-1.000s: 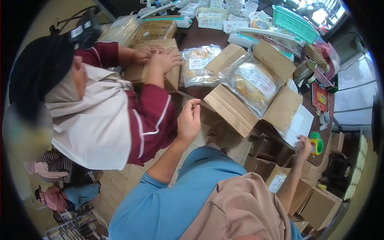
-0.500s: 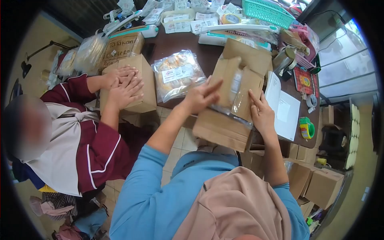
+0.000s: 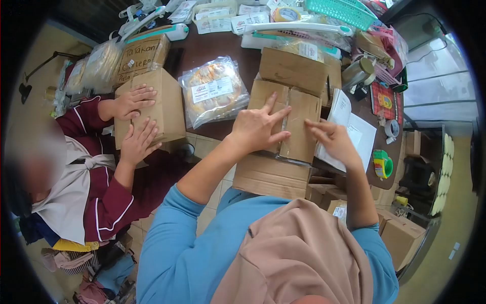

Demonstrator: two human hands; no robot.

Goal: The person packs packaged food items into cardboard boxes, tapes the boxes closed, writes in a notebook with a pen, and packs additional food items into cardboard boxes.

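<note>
A cardboard box (image 3: 299, 134) lies in front of me, its two inner flaps folded in so that they meet along a middle seam. The far outer flap (image 3: 293, 73) and the near outer flap (image 3: 271, 177) stick out, unfolded. My left hand (image 3: 258, 124) rests on the inner flaps with its fingers spread across the seam. At the box's right edge, my right hand (image 3: 336, 142) touches the right inner flap with its fingertips, its fingers stretched out and slightly blurred. The box's contents are hidden. Left of it lies a sealed clear bag of round pizza-like food (image 3: 212, 93) with a white label.
A co-worker's hands (image 3: 139, 119) lie on a closed cardboard box (image 3: 164, 109) at left. An open notebook (image 3: 354, 129) and green tape dispenser (image 3: 383, 164) are at right. Long white sealers (image 3: 298, 29), label trays and a turquoise basket (image 3: 344, 12) line the back.
The left inner flap has gone down flat, covering the clear-wrapped contents. My left hand has moved onto the flaps. The co-worker's hands have moved apart on their box.
</note>
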